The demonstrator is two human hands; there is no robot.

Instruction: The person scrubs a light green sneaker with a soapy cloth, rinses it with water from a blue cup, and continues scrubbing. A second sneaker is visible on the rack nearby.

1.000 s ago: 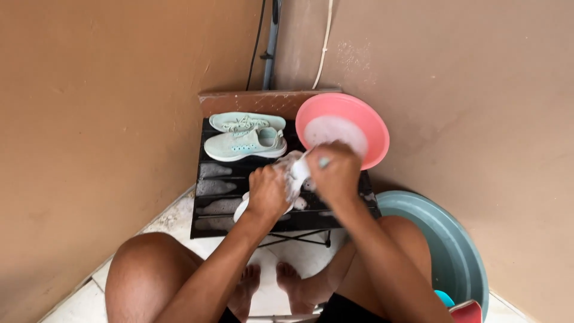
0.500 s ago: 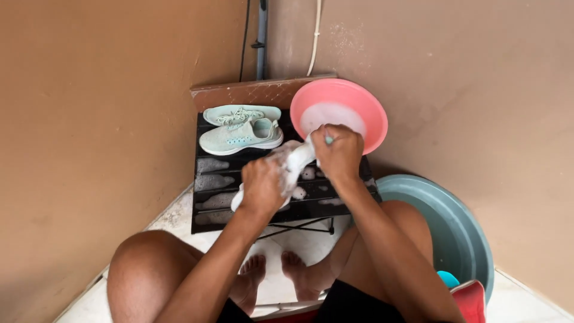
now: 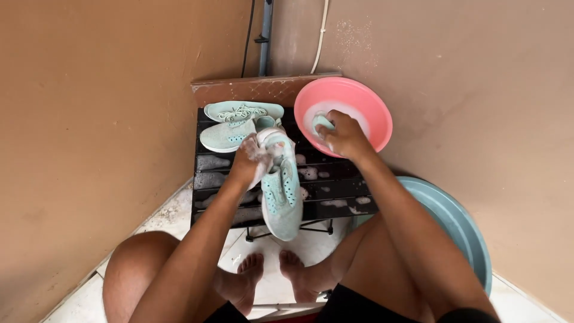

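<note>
The mint-green sneaker (image 3: 281, 191) is lying across the black slatted table (image 3: 335, 179), its long axis running from the far side of the table toward the person, with one end hanging over the near edge above the white tiled floor (image 3: 179, 209) and the other end sitting up in the left hand (image 3: 251, 160). Its perforated upper is facing the camera, and whether the near end is toe or heel I cannot tell.

Going from the biggest things down: the tan walls (image 3: 95, 119) are meeting in a corner behind the table. A large blue-grey tub (image 3: 460, 227) is standing on the floor at the person's right, partly hidden by the right arm. The table is carrying patches of suds on its slats. A pink basin (image 3: 371, 104) is sitting on the table's far right corner, holding soapy water. Two more mint sneakers (image 3: 230, 122) are lying side by side on the far left of the table, long axes across it, just beyond the held shoe.

The left hand is curling its foamy fingers tightly around the far end of the sneaker. The right hand (image 3: 344, 136) is reaching into the basin, fingers closing on a small green scrubber (image 3: 323, 121) at the water.
</note>
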